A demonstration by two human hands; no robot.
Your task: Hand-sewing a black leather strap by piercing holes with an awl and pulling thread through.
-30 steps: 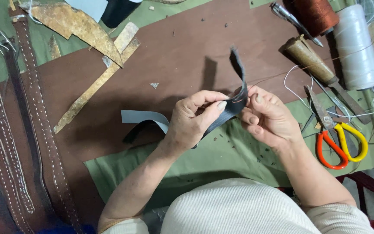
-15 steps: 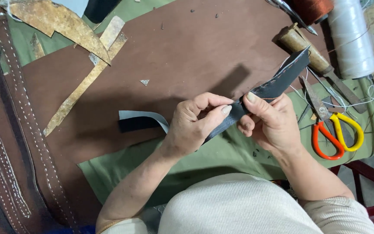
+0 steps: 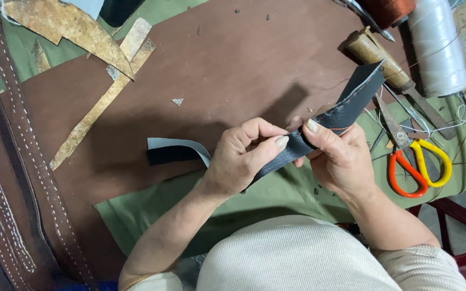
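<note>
— What's on my left?
— Three stitched belts and two tan scraps on one brown hide.
— My hands?
— Left hand and right hand, both pinched shut on one dark strap, held above the hide.
— Further right?
— One pair of scissors, one awl, two spools.

Strap held above the bench between left hand and right hand; its far end rises to the right, its near end trails left onto the leather sheet. Scissors lie right of the right hand. Thread spool behind the scissors, awl handle just left of the spool. Stitched belts along the left edge. Scrap strips behind left, on the sheet.
</note>
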